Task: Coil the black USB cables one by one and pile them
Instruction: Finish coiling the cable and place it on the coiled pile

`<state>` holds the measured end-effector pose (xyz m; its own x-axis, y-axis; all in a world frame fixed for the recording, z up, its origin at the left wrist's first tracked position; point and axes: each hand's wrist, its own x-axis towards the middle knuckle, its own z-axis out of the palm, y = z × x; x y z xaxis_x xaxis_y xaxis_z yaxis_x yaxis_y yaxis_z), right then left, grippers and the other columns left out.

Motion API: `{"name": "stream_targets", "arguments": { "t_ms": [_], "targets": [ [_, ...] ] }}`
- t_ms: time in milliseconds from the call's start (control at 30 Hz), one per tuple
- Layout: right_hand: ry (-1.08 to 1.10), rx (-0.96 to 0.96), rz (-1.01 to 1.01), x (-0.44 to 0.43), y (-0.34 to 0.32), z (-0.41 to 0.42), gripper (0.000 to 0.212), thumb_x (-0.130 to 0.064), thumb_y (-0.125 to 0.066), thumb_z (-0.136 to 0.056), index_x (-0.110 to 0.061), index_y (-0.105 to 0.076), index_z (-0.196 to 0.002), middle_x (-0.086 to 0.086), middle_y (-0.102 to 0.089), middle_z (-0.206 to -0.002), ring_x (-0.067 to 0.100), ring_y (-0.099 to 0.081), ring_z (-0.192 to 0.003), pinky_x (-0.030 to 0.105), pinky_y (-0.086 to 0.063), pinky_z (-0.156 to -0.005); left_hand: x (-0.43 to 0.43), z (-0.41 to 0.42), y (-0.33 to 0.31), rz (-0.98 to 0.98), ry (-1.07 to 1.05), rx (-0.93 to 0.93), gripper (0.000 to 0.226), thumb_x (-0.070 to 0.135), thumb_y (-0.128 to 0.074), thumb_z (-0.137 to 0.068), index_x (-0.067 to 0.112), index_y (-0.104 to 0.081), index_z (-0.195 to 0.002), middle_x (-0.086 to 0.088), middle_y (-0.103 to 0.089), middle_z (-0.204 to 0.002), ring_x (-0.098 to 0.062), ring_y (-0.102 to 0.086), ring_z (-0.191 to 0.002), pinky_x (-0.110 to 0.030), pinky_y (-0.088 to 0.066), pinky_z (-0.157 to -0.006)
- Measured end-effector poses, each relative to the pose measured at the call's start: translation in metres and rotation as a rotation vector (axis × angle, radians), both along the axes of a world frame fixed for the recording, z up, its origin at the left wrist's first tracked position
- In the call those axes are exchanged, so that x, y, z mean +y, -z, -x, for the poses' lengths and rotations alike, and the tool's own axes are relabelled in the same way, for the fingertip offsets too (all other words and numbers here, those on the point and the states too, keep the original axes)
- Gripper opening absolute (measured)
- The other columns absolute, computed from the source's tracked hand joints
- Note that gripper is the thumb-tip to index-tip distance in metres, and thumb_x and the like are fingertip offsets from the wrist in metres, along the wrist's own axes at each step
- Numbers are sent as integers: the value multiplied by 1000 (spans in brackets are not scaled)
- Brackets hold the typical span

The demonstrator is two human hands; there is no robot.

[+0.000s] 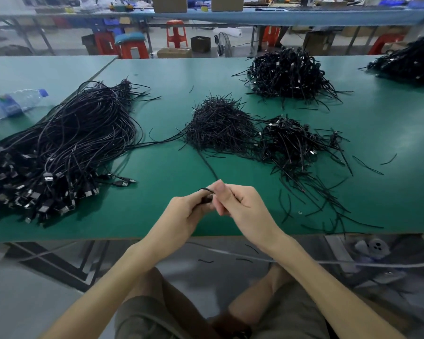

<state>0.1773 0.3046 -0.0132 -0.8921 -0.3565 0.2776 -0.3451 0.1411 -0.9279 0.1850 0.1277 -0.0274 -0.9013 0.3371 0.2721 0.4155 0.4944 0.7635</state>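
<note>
At the table's point(171, 77) nine o'clock side lies a water bottle point(15, 104), and just right of it the heap of uncoiled cables point(66, 148), plugs toward the near edge, probably so that one can be drawn out by its end. At six o'clock, over the near edge, the two hands meet.

The left hand point(189, 211) has its fingers curled round a dark bunch of the black USB cable point(207, 167), seemingly to keep the first turns in place. The right hand point(245, 206), touching it, pinches the same cable between raised thumb and forefinger. The free length runs off toward eleven o'clock, and its far end is lost among the other wires. Both wrists are bent inward with the forearms converging.

At twelve o'clock from the hands sits a mound of short ties point(220, 126). Touching it at one o'clock is the pile of coiled cables point(296, 140), within easy reach for dropping the next coil. A larger pile point(289, 74) lies farther back.
</note>
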Motion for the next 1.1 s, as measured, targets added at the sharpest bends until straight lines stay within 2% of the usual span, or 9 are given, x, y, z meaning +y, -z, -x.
{"name": "stream_targets", "arguments": {
  "t_ms": [67, 133, 200, 333, 433, 567, 867, 1000, 1100],
  "targets": [
    [5, 11, 34, -6, -1, -2, 54, -45, -42, -106, -18, -51, -61, 2, -45, -55, 16, -38, -52, 24, -30, -56, -5, 0, 6, -37, 4, -31, 33, 1, -58, -101, 30, -63, -115, 21, -66, -125, -2, -63, -109, -28, -54, -95],
    [4, 15, 56, -11, -2, -4, 54, -49, -43, -104, -19, -52, -60, 15, -49, -59, 15, -38, -51, 21, -30, -56, -10, 1, 10, -35, -20, -46, 32, 0, -58, -100, 23, -63, -122, 21, -69, -116, -10, -68, -99, -37, -56, -91],
    [5, 11, 73, -14, -5, -6, 54, -49, -43, -103, -18, -52, -60, 9, -45, -54, 10, -35, -50, 18, -29, -54, -12, 1, 7, -50, -10, -37, 32, 8, -58, -102, 39, -64, -108, 13, -72, -104, -21, -67, -89, -45, -54, -83],
    [29, -17, 140, -12, -8, -4, 53, -38, -44, -106, -14, -52, -60, -11, -39, -52, 7, -30, -48, 19, -25, -51, -16, -5, -4, -228, 89, -106, 32, 20, -53, -102, 44, -68, -119, 13, -74, -117, -9, -67, -115, -18, -49, -96],
    [11, 3, 108, -13, -8, -7, 53, -38, -44, -107, -13, -52, -61, -6, -40, -53, 10, -31, -48, 30, -28, -51, -15, -7, -5, -414, 78, -181, 32, 22, -48, -103, 28, -69, -127, 9, -70, -129, -10, -62, -125, -20, -46, -104],
    [-2, 74, 41, -24, -4, -15, 51, -38, -44, -106, -11, -53, -65, -11, -43, -56, 7, -35, -51, 21, -30, -54, -6, -9, 2, -579, 179, -360, 45, 30, -38, -107, 7, -55, -142, -3, -50, -153, -23, -42, -145, -40, -33, -120],
    [30, 192, -51, -31, 6, -18, 46, -33, -47, -106, -9, -55, -67, -11, -49, -62, 8, -47, -58, 14, -34, -62, -1, -12, 4, -871, 296, -464, 53, 31, -22, -111, -1, -45, -146, -5, -39, -160, -22, -33, -149, -30, -29, -120],
    [-30, 99, -109, -32, 27, -16, 52, -47, -41, -104, -12, -57, -69, -3, -55, -61, 10, -49, -55, 16, -35, -59, -4, -7, -20, -1202, 169, -499, 48, 35, -27, -109, 15, -70, -109, 0, -71, -116, -16, -66, -113, -27, -50, -100],
    [-21, 85, -279, -21, 40, -3, 52, -47, -42, -104, -12, -57, -69, -2, -55, -64, 9, -48, -60, 22, -38, -69, -18, -4, -38, -1274, 182, -536, 44, 35, -30, -112, 22, -57, -79, 12, -48, -67, -7, -44, -56, -23, -45, -73]
  ]
}}
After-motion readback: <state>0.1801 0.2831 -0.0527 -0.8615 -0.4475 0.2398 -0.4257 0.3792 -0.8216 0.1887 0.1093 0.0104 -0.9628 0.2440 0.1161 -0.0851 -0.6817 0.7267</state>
